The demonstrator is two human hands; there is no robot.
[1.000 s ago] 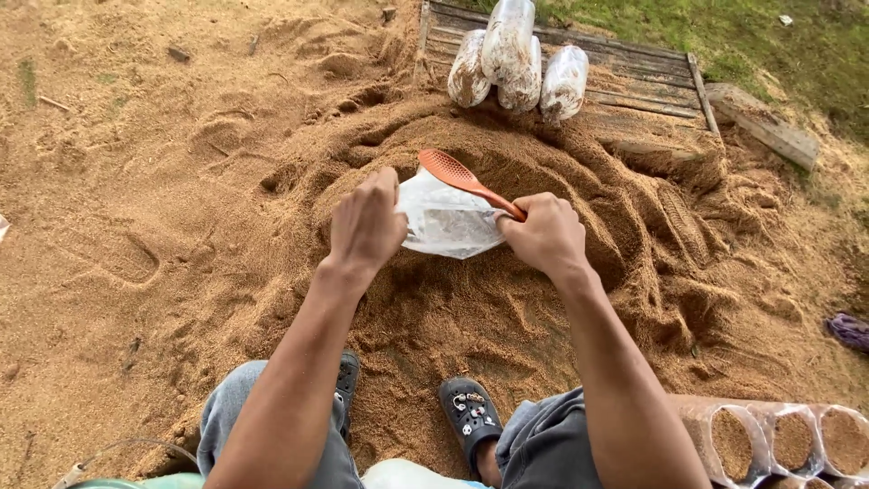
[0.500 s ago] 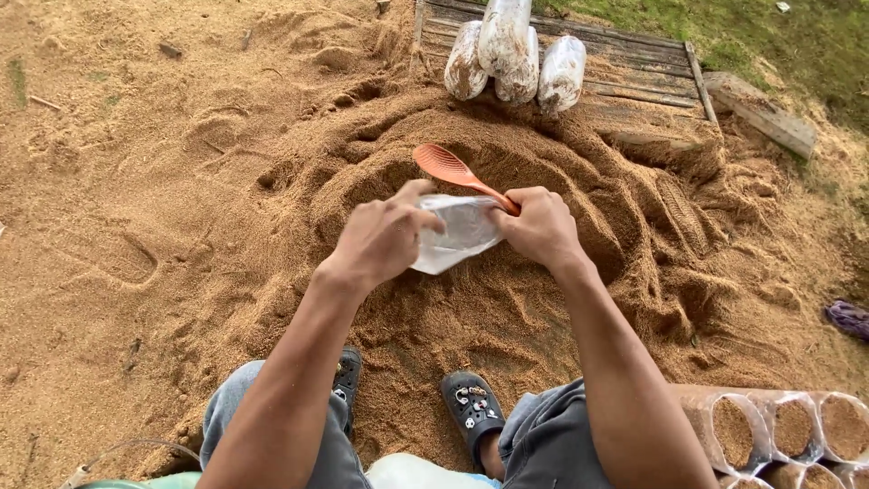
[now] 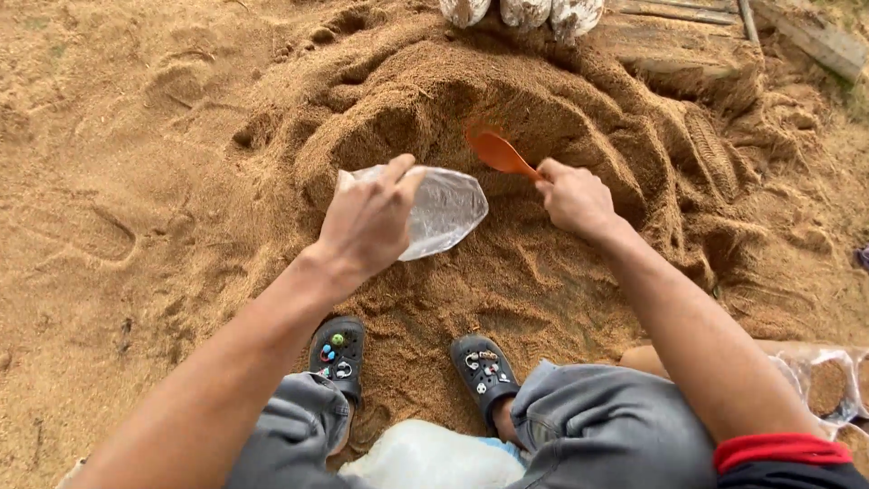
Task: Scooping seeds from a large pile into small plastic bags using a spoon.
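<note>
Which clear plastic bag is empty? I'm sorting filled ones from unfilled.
The clear bag held in the left hand, in front of the sawdust mound. It is see-through and slack, while the bags at the top edge and lower right are packed with sawdust.

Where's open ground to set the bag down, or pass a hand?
Free: flat sawdust left of the mound, beyond the left hand holding the clear bag. Also the sloped patch between both hands and the clogs. Crowded: the hollow where the right hand works the orange scoop, and filled bags lower right.

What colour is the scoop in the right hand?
Orange-brown: the scoop held by the right hand shows plainly in the head view against the sawdust pile.
</note>
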